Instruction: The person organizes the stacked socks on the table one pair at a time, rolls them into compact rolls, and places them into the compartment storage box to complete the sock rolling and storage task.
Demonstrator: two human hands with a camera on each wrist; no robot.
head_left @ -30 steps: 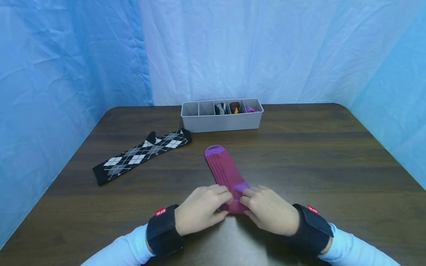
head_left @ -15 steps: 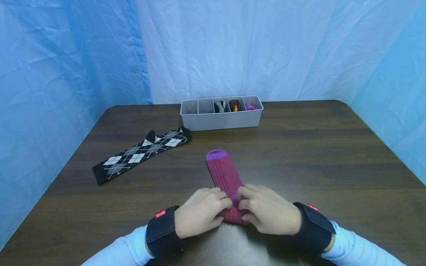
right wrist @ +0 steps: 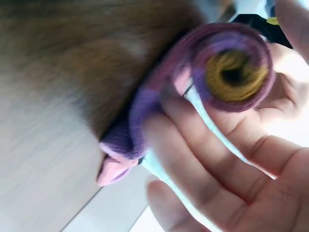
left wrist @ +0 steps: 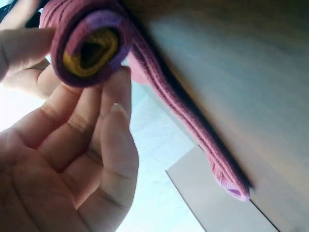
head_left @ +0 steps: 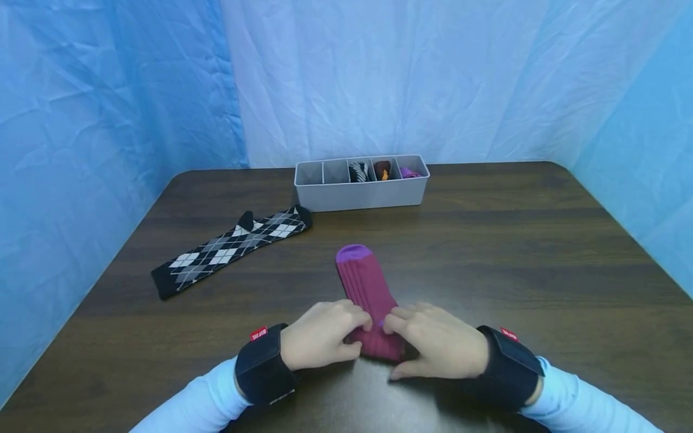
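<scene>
A maroon ribbed sock with a purple toe lies lengthwise on the dark wooden table, its near end coiled into a roll. Inside that coil, purple and mustard-yellow layers show at the end in both wrist views. My left hand grips the left end of the roll between thumb and curled fingers. On the other side, my right hand touches the sock with fairly straight fingers. Its thumb is spread away from the roll, low over the table. The sock's purple heel is mostly hidden by the right fingers in the head view.
A black, grey and white argyle sock lies flat at the left. Behind, a grey divided box has rolled socks in its three right compartments; the two left ones are bare. Blue sheets hang round the table.
The sock's near end has been rolled further, up over the purple heel, and its toe has slid slightly towards me. My right thumb has come off the roll.
</scene>
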